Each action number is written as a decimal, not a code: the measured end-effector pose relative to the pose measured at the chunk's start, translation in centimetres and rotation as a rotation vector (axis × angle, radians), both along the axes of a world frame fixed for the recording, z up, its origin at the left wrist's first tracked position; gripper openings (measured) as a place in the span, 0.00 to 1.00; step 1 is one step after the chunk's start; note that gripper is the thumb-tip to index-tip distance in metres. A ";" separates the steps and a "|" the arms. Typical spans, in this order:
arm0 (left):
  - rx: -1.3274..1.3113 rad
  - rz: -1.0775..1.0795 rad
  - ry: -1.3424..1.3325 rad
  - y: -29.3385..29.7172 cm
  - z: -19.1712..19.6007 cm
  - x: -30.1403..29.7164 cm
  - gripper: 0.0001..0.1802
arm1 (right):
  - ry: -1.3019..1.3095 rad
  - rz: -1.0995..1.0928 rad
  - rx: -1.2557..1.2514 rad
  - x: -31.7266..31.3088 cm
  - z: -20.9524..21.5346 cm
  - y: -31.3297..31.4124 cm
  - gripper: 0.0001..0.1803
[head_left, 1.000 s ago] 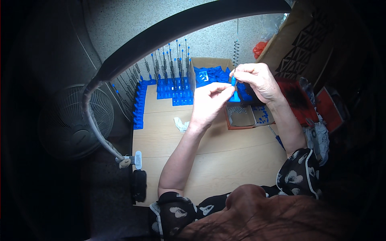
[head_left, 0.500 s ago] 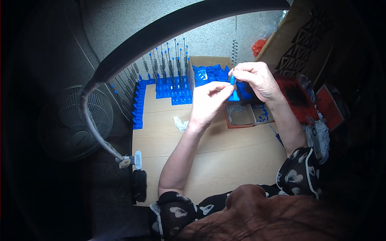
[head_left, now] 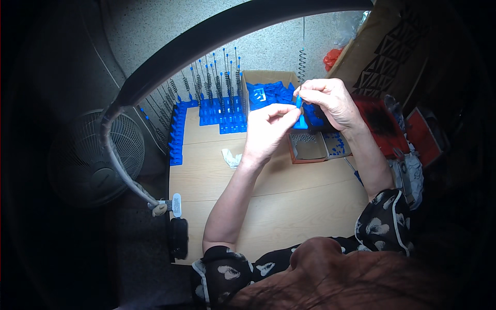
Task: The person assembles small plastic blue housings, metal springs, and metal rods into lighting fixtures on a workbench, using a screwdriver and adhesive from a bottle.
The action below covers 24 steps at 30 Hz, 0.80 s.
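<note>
Right hand (head_left: 330, 103) pinched coiled spring wire (head_left: 301, 62); left hand (head_left: 268, 129) gripped its blue base piece (head_left: 298, 102) above the surface (head_left: 289, 206).

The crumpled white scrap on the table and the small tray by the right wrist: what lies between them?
In the head view, the left hand and wrist cross between the white scrap and the tray; otherwise bare wooden table.

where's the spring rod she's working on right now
In the head view, upper centre-right: the spring rod stands upright, pinched between both hands, above the cardboard box of blue parts.
</note>
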<state>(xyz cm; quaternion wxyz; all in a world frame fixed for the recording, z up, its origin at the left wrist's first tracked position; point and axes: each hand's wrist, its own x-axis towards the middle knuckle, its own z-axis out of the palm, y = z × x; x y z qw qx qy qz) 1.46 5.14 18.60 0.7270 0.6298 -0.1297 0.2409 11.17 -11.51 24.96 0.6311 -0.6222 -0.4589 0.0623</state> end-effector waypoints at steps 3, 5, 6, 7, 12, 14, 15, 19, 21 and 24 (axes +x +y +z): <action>0.002 -0.002 -0.003 0.0 -0.2 0.1 0.12 | 0.000 -0.002 0.003 -0.1 -0.1 -0.1 0.08; 0.006 0.005 -0.007 0.0 -0.2 -0.1 0.12 | 0.002 0.002 0.001 -0.1 -0.1 0.0 0.08; 0.000 0.004 -0.003 0.0 -0.1 -0.1 0.12 | -0.007 0.005 0.001 0.0 -0.1 0.1 0.08; -0.005 -0.001 0.001 0.0 0.0 -0.1 0.12 | -0.016 0.003 0.002 0.0 -0.1 0.0 0.08; 0.004 0.001 0.016 0.0 0.1 0.0 0.12 | -0.006 0.005 0.005 0.2 -0.1 0.0 0.09; 0.002 0.005 0.024 -0.1 0.2 0.0 0.12 | -0.007 0.013 0.007 0.2 0.0 0.0 0.09; 0.006 0.008 0.021 0.0 0.2 0.0 0.12 | -0.003 0.008 0.004 0.2 0.0 0.0 0.09; 0.004 0.013 0.022 -0.2 0.4 -0.2 0.12 | -0.032 0.001 0.009 0.1 0.2 -0.1 0.09; 0.005 0.015 0.012 -0.2 0.3 -0.1 0.12 | -0.017 0.006 0.022 0.0 0.0 -0.2 0.09; -0.001 0.016 0.005 -0.4 0.4 -0.3 0.12 | -0.004 0.015 0.039 -0.2 0.0 -0.2 0.09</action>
